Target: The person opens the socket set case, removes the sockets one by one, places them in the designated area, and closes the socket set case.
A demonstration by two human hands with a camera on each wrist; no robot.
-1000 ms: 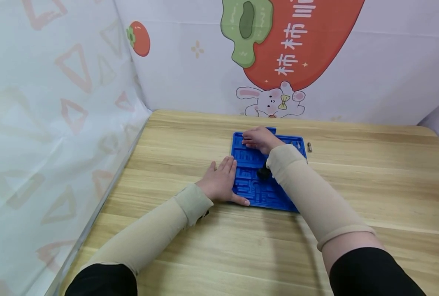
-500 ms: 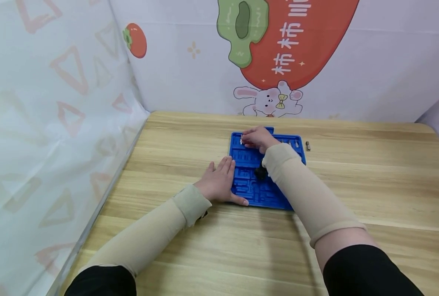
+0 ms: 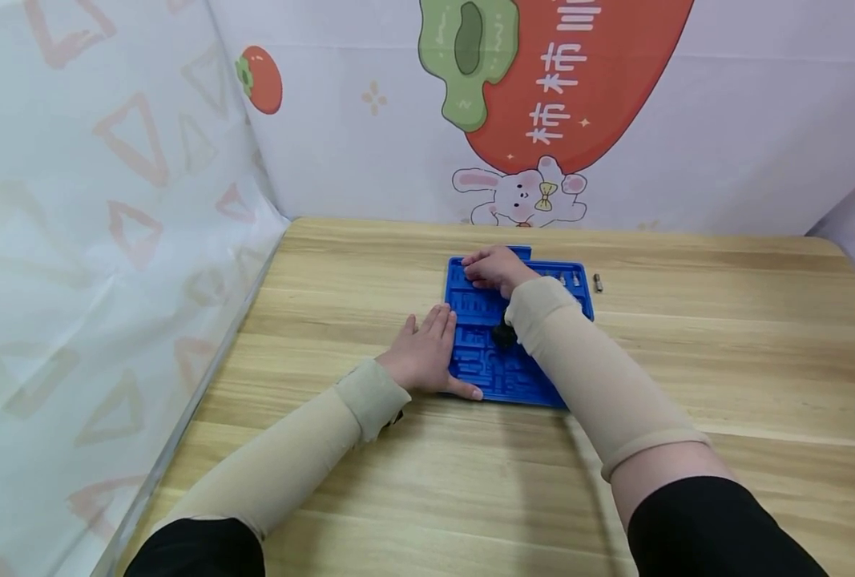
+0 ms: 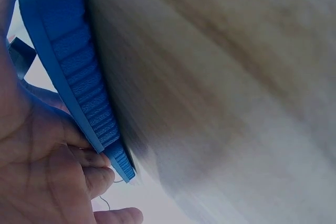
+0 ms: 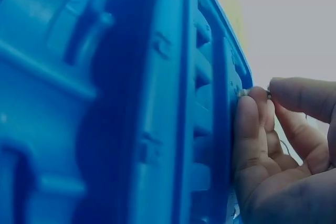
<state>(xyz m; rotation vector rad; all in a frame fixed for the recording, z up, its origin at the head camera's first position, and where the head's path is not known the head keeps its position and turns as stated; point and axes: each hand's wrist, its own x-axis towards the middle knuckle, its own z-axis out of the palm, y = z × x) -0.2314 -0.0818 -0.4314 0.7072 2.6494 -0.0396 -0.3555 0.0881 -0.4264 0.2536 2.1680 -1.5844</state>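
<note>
A blue moulded tool tray (image 3: 479, 308) with shaped slots lies on the table. My left hand (image 3: 425, 353) rests against its left side, fingers straight along the edge and thumb along the front edge. The left wrist view shows that palm (image 4: 42, 166) beside the tray's ribbed side wall (image 4: 86, 77). Over the tray's far left row, my right hand (image 3: 499, 268) pinches a small metal bit (image 5: 243, 93), mostly covered by the fingers in the right wrist view. Several metal bits (image 3: 575, 279) sit in slots at the tray's far right.
One loose metal piece (image 3: 598, 283) lies on the wooden table (image 3: 723, 336) just right of the tray. A black object (image 3: 503, 334), partly hidden by the right sleeve, is above the tray's middle. Printed cloth (image 3: 369, 160) hangs behind the table and on the left.
My right hand has shifted slightly left over the far row, and its fingers now cover the shiny metal piece that showed beside them half a second ago. My left hand stays against the tray.
</note>
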